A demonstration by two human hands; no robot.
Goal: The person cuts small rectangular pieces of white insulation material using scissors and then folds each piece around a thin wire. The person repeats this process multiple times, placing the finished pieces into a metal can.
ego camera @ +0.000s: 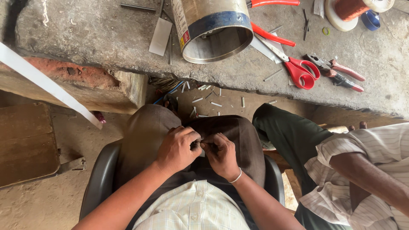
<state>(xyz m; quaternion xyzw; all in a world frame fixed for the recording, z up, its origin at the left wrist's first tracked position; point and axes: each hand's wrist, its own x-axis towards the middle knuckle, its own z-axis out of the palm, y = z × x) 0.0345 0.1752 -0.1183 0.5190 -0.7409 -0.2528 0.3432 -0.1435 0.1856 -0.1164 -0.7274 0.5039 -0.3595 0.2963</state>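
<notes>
On the rough stone bench (106, 38) up front lies a big metal can (213, 30) on its side, close to the edge; a bump could roll it off onto the knees. Beside it sit red scissors (298, 68) and red pliers (336, 70), and farther back a spool of copper wire (353, 10). Another person's leg (289, 132) is close on the right and could knock an elbow. In the lap, the left hand (177, 149) and right hand (221, 155) meet, fingers pinched together on a tiny dark piece (200, 146), too small to name. It could slip and get lost among the little white bits (204, 100) on the ground.
</notes>
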